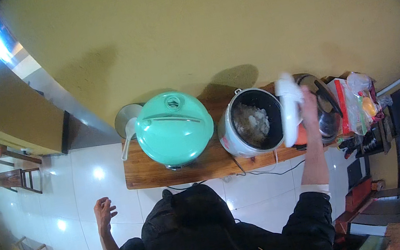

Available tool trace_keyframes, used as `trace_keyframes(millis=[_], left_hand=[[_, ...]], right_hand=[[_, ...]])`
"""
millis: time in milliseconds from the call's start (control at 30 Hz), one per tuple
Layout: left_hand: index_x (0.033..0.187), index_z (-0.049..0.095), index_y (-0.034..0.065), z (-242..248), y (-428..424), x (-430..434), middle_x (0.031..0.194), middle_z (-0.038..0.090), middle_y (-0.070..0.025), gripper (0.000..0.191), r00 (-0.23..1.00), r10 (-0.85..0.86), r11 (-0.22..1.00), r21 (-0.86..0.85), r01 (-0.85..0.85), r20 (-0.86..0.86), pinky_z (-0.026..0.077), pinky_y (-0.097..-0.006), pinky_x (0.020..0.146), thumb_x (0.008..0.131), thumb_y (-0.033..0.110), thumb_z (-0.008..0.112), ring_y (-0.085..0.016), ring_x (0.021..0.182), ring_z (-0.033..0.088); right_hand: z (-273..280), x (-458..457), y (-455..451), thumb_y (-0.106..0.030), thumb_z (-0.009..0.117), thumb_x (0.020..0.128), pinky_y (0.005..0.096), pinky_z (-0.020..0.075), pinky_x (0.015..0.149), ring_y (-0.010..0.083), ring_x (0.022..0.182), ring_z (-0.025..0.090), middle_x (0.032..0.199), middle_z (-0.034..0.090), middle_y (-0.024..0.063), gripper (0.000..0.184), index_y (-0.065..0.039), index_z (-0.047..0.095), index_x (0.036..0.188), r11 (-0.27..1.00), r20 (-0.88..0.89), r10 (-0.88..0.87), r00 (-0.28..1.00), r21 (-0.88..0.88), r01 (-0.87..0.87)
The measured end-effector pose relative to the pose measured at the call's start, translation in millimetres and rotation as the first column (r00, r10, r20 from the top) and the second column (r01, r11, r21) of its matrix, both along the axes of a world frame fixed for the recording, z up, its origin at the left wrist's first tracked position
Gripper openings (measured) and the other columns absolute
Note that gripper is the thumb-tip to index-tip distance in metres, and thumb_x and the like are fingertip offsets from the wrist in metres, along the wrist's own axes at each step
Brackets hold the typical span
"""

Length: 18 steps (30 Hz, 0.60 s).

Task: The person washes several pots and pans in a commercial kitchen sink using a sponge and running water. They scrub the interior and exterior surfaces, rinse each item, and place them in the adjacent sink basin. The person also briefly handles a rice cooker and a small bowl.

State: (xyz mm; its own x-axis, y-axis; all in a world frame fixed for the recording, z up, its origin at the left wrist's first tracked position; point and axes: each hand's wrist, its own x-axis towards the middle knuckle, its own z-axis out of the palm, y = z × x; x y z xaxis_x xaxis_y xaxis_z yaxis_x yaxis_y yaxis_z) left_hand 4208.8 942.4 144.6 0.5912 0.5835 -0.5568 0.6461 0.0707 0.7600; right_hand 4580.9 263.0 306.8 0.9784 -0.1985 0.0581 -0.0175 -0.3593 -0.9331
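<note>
My right hand (309, 103) grips a white lid (290, 119), blurred and tilted up on its edge at the right rim of a white rice cooker (228, 136). Whether the lid is hinged to the cooker cannot be told. Inside the dark inner pot, cooked rice (254, 121) lies in a clumpy mound. To the left sits a turquoise rice cooker (175, 140) with its lid closed. My left hand (104, 213) hangs over the floor left of my body, holding nothing, fingers loosely bent and apart.
A wooden bench (195, 174) carries the cookers, along a yellow wall (200, 20). At its left end a white rice paddle (130, 135) rests on a round metal vessel (120, 123). Rightward are a glass-and-metal pot lid (322, 102) and plastic-wrapped goods (359, 101). Cables (273, 172) hang below.
</note>
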Motion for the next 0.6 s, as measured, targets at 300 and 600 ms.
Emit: trace_keyframes(millis=[300,600], left_hand=[[0.122,0.056,-0.0001,-17.7,-29.8,3.9,0.107,0.062,-0.0157,0.036,0.995,-0.067,0.996,-0.059,0.063,-0.072,0.06,-0.0392,0.066,0.096,0.024,0.06,-0.027,0.086,0.068],[0.122,0.054,0.004,-42.6,-20.1,16.1,0.105,0.062,-0.0153,0.032,0.982,-0.183,0.983,-0.042,0.182,-0.044,0.06,-0.0392,0.058,0.097,0.023,0.06,-0.028,0.079,0.068]], right_hand=[[-5.3,-3.7,-10.2,-0.057,0.036,0.098,0.041,0.0511,0.078,0.0244,0.083,0.064,0.092,0.069,0.011,0.062,-0.004,0.067,0.106,0.975,0.052,0.032,0.998,-0.222,-0.02],[-71.4,3.6,116.0,-0.024,0.042,0.098,0.0517,0.0539,0.075,0.0337,0.08,0.071,0.088,0.072,0.0166,0.029,-0.009,0.065,0.107,0.331,-0.127,0.326,0.937,-0.913,-0.239]])
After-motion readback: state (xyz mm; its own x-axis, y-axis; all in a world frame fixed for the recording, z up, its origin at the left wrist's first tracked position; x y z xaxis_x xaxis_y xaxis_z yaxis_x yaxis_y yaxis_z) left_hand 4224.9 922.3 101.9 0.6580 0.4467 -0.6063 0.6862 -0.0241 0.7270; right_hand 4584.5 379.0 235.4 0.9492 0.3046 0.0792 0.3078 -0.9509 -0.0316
